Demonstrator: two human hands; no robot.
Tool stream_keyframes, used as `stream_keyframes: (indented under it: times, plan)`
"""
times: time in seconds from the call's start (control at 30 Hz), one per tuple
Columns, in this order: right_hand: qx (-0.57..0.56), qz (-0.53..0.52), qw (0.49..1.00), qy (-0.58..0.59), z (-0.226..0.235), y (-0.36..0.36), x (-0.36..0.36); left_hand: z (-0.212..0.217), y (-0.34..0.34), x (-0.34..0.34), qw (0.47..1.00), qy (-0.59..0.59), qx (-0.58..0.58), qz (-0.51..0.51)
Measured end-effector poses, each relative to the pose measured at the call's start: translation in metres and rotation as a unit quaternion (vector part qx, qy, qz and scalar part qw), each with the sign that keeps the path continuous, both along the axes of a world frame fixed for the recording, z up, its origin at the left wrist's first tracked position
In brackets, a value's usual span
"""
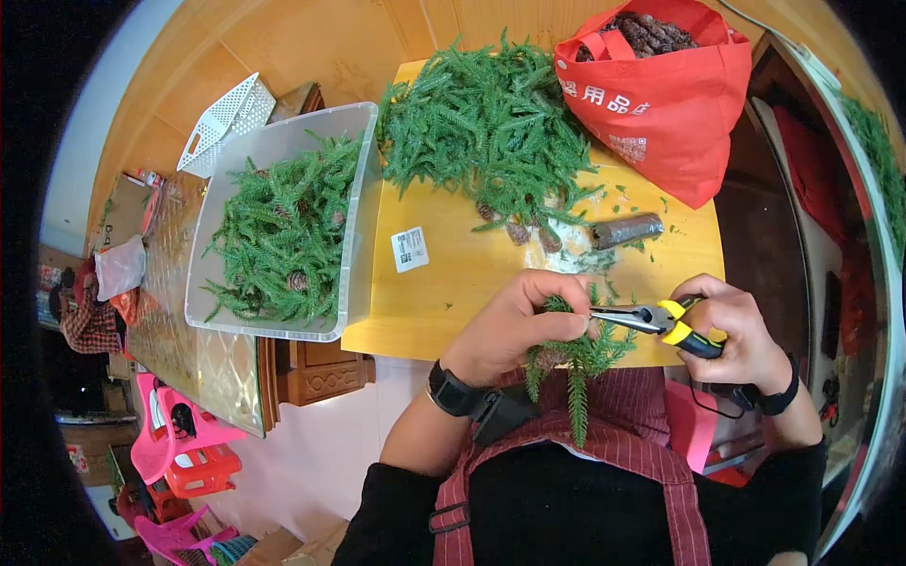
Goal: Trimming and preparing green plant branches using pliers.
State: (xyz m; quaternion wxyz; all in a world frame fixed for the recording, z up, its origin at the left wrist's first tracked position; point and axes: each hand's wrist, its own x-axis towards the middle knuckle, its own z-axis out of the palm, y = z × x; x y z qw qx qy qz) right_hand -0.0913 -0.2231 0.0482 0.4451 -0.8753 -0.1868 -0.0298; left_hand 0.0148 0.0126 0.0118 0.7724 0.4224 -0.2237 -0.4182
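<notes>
My left hand (540, 316) pinches the stem end of a green artificial pine sprig (582, 363) just past the table's near edge. From its fingers the needled twigs hang down over the apron, and a brown pine cone seems to sit among them, partly hidden. Yellow-and-black needle-nose pliers (668, 324) are gripped in my right hand (731, 335). Their jaws point left and meet the sprig's stem at the left fingertips; whether they clamp it I cannot tell.
Loose pine sprigs (486, 123) are heaped on the yellow table (415, 311). Near them lie a few pine cones (518, 233), a dark wrapped roll (628, 230) and a white label (410, 249). A clear bin (357, 274) of sprigs stands left, a red bag (661, 104) of pine cones back right.
</notes>
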Motion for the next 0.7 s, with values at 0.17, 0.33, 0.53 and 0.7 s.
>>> stream_keyframes:
  times: [0.17, 0.33, 0.53, 0.7]
  plan:
    - [-0.019, -0.009, 1.0, -0.009, 0.005, 0.001, -0.002, 0.005, 0.001, 0.002, 0.998, -0.051, 0.013, 0.018]
    - [-0.076, -0.095, 0.991, 0.057, 0.018, 0.012, -0.01, 0.003, -0.006, -0.007, 0.786, -0.506, 0.141, 0.327]
    - [-0.073, -0.046, 0.996, 0.004, 0.014, 0.008, -0.005, 0.0, 0.002, 0.002, 0.924, -0.324, 0.051, 0.196]
    - [-0.04, -0.028, 0.999, -0.024, 0.012, 0.007, -0.002, 0.006, 0.005, 0.0, 0.99, -0.12, 0.016, 0.077]
